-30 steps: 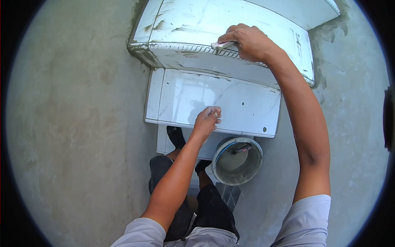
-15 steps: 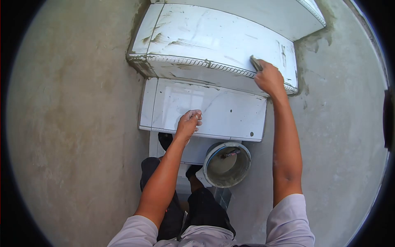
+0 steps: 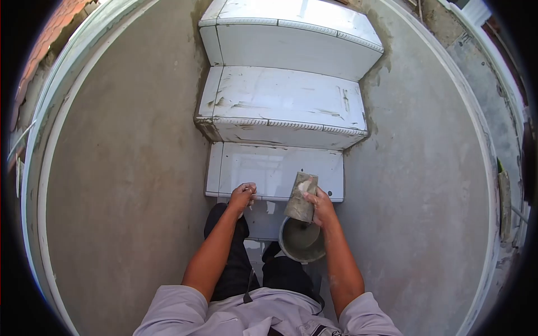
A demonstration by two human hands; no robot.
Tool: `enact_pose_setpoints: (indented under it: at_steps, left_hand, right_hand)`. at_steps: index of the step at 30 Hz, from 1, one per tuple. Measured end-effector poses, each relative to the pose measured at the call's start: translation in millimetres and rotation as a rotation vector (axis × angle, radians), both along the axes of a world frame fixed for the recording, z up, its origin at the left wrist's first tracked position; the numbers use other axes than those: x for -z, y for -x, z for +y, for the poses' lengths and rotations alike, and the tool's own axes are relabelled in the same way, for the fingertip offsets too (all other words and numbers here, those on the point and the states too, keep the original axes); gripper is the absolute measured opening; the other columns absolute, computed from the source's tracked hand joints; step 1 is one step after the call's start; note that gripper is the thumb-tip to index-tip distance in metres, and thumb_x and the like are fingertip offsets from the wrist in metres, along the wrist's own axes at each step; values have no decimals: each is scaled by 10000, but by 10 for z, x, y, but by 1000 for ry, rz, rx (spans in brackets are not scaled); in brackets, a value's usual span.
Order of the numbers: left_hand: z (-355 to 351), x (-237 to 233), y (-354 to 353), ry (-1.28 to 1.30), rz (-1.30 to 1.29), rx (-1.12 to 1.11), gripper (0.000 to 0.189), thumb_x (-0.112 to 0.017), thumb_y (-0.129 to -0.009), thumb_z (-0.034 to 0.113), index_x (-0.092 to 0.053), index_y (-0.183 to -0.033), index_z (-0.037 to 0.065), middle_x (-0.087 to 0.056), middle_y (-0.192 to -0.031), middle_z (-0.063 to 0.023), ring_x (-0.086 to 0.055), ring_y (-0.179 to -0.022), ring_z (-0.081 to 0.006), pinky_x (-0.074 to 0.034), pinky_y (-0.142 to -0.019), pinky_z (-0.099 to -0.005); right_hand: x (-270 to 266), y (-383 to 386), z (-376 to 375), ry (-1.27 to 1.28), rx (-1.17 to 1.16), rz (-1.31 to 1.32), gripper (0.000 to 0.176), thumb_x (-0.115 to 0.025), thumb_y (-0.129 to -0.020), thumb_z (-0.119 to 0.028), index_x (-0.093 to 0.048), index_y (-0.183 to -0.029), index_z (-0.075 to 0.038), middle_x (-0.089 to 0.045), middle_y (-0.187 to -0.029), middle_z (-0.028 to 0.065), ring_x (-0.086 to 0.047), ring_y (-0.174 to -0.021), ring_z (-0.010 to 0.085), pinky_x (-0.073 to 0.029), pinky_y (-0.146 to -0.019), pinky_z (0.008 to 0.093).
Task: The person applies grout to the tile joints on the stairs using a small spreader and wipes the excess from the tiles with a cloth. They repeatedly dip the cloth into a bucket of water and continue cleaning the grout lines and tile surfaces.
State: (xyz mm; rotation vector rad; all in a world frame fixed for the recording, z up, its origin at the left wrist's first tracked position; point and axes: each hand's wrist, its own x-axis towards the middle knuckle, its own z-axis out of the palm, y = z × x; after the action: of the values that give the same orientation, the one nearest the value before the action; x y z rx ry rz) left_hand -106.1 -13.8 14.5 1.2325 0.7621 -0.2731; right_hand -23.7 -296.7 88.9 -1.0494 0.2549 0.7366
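Note:
My right hand (image 3: 323, 208) grips a flat rectangular grey-green pad (image 3: 301, 196), smeared with pale mortar or grout. The pad is held tilted above a round bucket (image 3: 303, 241) and overlaps the front edge of the low tiled step (image 3: 269, 168). Greyish matter lies inside the bucket, and its far rim is hidden by the pad. Near the left part of that same step, my left hand (image 3: 243, 197) is closed with curled fingers, whitish at the tips. Whatever it may hold is hidden. Farther up, the middle step (image 3: 291, 95) carries dark grout smears on its white tread and ribbed edge.
A third tiled step (image 3: 291, 45) rises at the top. Grey plastered walls (image 3: 129, 168) flank the stairs on both sides. My legs (image 3: 227, 269) stand on the lower steps, close beside the bucket. Orange roof tiles (image 3: 56, 39) show beyond the left wall.
My right hand has come down from the middle step's edge to above the bucket, turning the pad's broad face to view. My left hand stays closed. The view has shifted, showing more stairs and walls.

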Motion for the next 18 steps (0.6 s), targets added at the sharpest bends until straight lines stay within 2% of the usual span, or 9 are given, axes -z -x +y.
enact_pose_setpoints:
  at_steps: [2, 6, 8, 12, 18]
  left_hand:
    - [-40, -219, 154, 11, -34, -57, 325, -681, -996, 342, -645, -1229, 119, -662, -1037, 17, -625, -870, -88, -499, -717, -253]
    - [-155, -423, 374, -1, -106, -79, 301, -673, -1007, 379, -673, -1160, 119, -676, -1011, 26, -644, -880, -83, -508, -745, -255]
    - [-270, -523, 442, -19, -100, -54, 309, -666, -1009, 404, -679, -1129, 120, -684, -987, 31, -649, -858, -79, -505, -745, -249]
    - [-546, -1075, 539, -36, -105, -108, 329, -654, -1008, 451, -689, -1054, 128, -691, -907, 31, -649, -830, -66, -492, -731, -234]
    - [-681, -1862, 674, -197, -265, -118, 306, -679, -1011, 314, -701, -1180, 59, -695, -885, 10, -637, -772, -71, -493, -679, -222]
  right_hand:
    - [282, 487, -687, 35, 115, 59, 486, -673, -922, -87, -548, -1385, -15, -670, -1190, 83, -670, -1062, 220, -549, -948, 402]
    - [345, 1281, -1524, 13, 281, 182, 574, -636, -892, -33, -495, -1449, -44, -625, -1305, 92, -616, -1200, 272, -496, -1052, 441]
    - [315, 1510, -1685, 43, 317, 160, 615, -634, -884, -27, -468, -1476, -44, -604, -1343, 97, -599, -1230, 279, -480, -1074, 449]
    - [127, 1619, -1768, 11, 340, 106, 662, -630, -885, -25, -431, -1515, -44, -585, -1382, 104, -588, -1251, 290, -464, -1093, 447]
    - [-44, 1432, -1746, -66, 298, 33, 659, -644, -891, -34, -431, -1515, -41, -582, -1381, 110, -584, -1254, 288, -460, -1091, 432]
